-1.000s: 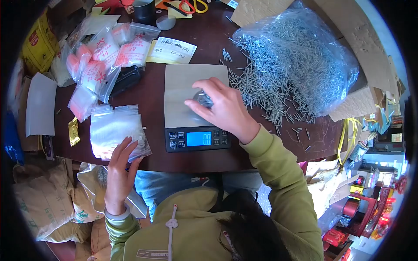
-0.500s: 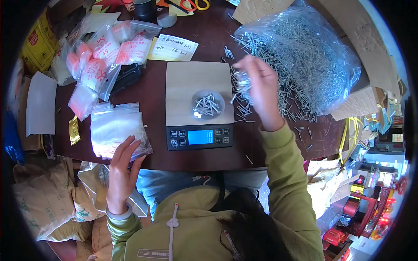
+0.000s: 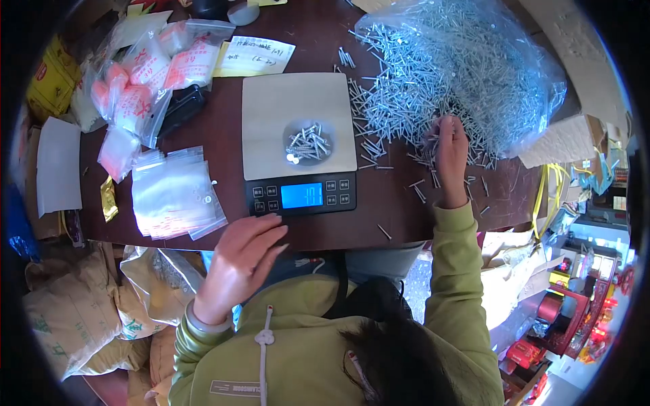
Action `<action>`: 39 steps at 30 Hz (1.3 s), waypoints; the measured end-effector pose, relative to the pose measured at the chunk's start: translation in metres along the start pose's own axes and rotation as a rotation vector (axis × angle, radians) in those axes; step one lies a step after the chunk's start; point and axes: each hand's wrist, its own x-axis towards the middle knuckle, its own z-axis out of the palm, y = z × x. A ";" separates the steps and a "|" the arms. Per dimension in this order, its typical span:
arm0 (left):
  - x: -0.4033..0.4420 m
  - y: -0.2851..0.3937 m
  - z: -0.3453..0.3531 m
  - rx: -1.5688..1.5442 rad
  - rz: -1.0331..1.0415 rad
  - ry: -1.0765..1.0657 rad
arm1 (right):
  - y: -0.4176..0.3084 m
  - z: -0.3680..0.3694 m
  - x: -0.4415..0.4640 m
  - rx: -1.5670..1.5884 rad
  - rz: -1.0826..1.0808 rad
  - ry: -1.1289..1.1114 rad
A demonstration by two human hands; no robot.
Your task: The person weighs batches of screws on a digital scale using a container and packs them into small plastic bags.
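Note:
My right hand (image 3: 452,159) reaches into the loose pile of screws (image 3: 399,95), its fingers curled closed among them; the fingertips are partly hidden. My left hand (image 3: 237,264) hangs at the table's front edge with fingers stretched out, just below the digital scale (image 3: 298,95), and holds nothing. On the scale's plate sits a small clear dish (image 3: 326,154) with several screws inside. The scale's blue display (image 3: 302,195) is lit. Left of the scale lies a stack of clear zip bags (image 3: 169,193).
A large plastic bag (image 3: 501,81) spills screws at the right, inside torn cardboard (image 3: 562,143). Filled bags with red print (image 3: 139,101), a black object (image 3: 181,111) and a handwritten note (image 3: 256,55) lie at the back left. A single screw (image 3: 384,231) lies near the front edge.
My left hand has left the zip bags and moved right, toward the scale's front. My right hand has moved right, away from beside the scale and into the screws. The display reading differs.

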 end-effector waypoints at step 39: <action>-0.037 -0.024 -0.036 0.225 -0.261 0.111 | -0.088 0.045 -0.056 0.017 0.051 -0.658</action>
